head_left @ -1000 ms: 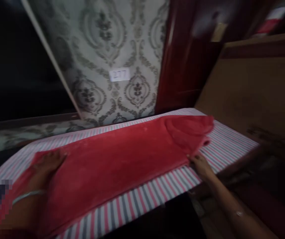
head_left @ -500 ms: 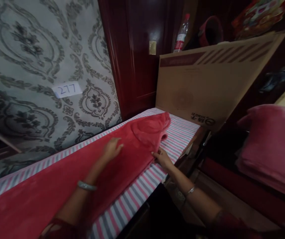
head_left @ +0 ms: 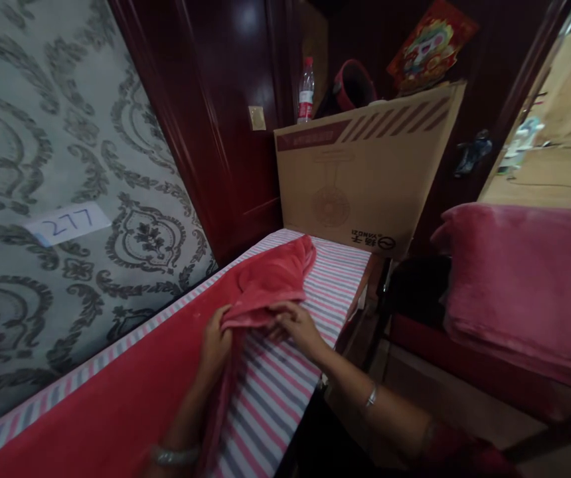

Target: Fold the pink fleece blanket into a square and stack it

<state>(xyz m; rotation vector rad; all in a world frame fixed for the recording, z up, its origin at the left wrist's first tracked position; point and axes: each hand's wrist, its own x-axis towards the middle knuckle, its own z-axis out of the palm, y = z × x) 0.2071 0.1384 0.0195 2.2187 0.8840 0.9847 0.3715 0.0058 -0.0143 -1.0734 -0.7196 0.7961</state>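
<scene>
One raised edge of the red cloth spanned the gap between the left hand and the right hand, and the likeliest trouble lay there. Had the left pinch slipped, the bunched flap just ahead of both hands might have dropped crooked, since its layers looked loose and thick. An uneven pull, one hand drawing harder than the other, could have twisted that edge or left creases in the soft pile. A strong tug toward the body might also have dragged the striped cover, bare below the right hand and between the forearms, because the cloth lay directly upon it.

As for the grip, the left thumb and fingers were closed together on the cloth's edge, with the long flat part running back from them toward the lower left, beside and under that forearm. The right fingers were bent against the same edge, some above it and some partly hidden beneath; whether they clamped it or only touched it could not be told. Beyond the grip stood a cardboard box, and well apart to its right lay folded pink fabric.
</scene>
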